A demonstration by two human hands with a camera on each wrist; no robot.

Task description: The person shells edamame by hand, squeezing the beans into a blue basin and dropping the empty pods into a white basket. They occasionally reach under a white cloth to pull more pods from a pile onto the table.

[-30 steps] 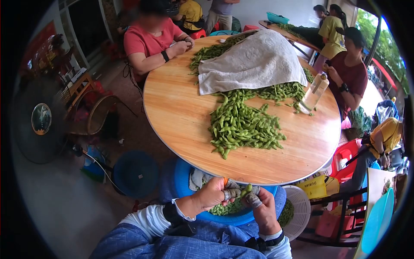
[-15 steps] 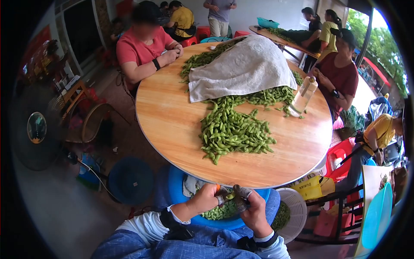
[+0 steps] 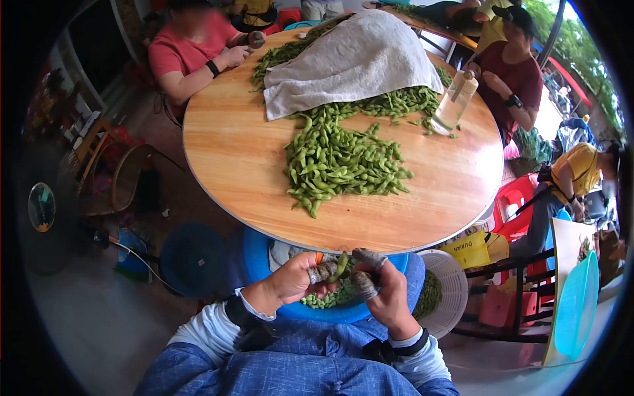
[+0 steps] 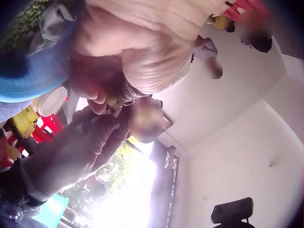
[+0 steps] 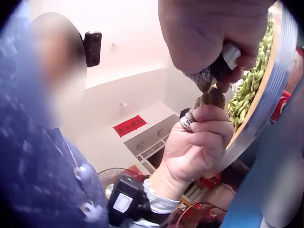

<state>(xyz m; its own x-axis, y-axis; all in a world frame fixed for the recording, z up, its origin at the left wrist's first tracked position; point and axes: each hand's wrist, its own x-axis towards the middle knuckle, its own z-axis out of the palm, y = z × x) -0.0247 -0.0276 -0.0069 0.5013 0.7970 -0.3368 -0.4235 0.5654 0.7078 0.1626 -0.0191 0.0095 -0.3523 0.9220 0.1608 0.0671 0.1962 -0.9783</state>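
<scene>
In the head view my left hand (image 3: 290, 280) pinches a green soybean pod (image 3: 339, 267) between taped thumb and fingers, with an orange band near the thumb. My right hand (image 3: 391, 297) faces it, its taped thumb and forefinger bent and parted beside the pod. The right wrist view shows the right fingertips (image 5: 205, 84) right at the pod's end; whether they grip it I cannot tell. Both hands are over a blue tub (image 3: 255, 257) holding shelled green beans (image 3: 323, 301) and a grey cloth (image 3: 281, 253).
A round wooden table (image 3: 231, 178) bears a pile of pods (image 3: 343, 162), a pale cloth (image 3: 360, 59) over more pods, and a clear bottle (image 3: 454, 105). A white basket (image 3: 456, 290) stands at the right. People sit across the table, and a fan (image 3: 43, 208) stands left.
The head view has tilted down and shifted right. The hands were together around a pod; now they are slightly apart, and a pod stands out clearly in the left fingers.
</scene>
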